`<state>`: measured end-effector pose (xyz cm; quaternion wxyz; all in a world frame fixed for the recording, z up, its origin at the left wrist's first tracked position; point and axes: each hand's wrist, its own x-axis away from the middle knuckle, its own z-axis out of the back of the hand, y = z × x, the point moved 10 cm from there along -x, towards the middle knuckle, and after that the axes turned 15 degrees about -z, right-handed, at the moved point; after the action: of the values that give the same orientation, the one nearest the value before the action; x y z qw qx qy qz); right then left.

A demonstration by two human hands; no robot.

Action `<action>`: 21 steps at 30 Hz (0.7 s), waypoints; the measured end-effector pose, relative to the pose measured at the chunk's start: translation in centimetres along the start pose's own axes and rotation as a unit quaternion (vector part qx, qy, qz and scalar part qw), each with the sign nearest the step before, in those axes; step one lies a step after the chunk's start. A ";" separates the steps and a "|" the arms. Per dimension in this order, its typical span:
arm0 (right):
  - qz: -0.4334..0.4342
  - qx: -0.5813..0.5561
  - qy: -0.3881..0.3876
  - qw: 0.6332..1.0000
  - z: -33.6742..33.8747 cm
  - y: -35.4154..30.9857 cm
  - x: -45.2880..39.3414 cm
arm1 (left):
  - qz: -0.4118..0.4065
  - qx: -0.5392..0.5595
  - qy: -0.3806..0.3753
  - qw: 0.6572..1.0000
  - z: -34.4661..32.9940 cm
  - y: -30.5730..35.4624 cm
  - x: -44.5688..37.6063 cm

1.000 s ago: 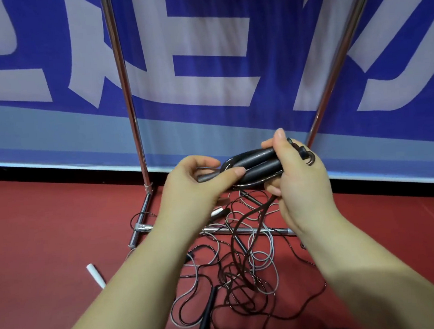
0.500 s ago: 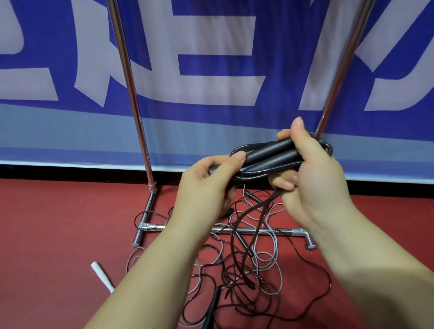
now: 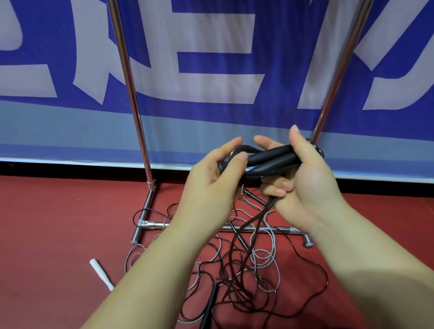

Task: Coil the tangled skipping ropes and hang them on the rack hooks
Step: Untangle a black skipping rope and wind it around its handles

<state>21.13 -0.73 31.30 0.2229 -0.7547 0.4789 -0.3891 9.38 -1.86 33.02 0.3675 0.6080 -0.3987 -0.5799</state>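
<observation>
Two black rope handles (image 3: 270, 158) lie side by side at chest height, with dark cord looped around them. My right hand (image 3: 302, 175) grips their right end, thumb up, and its lower fingers pinch the dark cord (image 3: 245, 240) that hangs down to the floor. My left hand (image 3: 212, 180) pinches the cord loop at the handles' left end between thumb and fingers. Below lies a tangle of dark and white ropes (image 3: 245, 271) on the red floor. The rack's two chrome uprights (image 3: 130, 93) rise behind; its hooks are out of view.
A loose black handle (image 3: 209, 310) and a white handle (image 3: 101, 274) lie on the floor near the tangle. The rack's chrome base bars (image 3: 280, 229) cross under the ropes. A blue and white banner (image 3: 215, 60) stands close behind the rack.
The view has tilted slightly downward. My left hand has shifted on the loop at the handles' left end, its fingers spread wider; my right hand keeps its grip.
</observation>
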 end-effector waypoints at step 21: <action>0.206 0.687 0.017 0.697 -4.1 2.8 2.5 | 0.001 -0.366 0.023 0.930 5.1 -1.8 -1.2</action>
<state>16.88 -4.03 32.70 0.7456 -0.2679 0.2258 -0.5668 4.41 0.08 31.57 0.5744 0.4441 -0.1506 -0.6709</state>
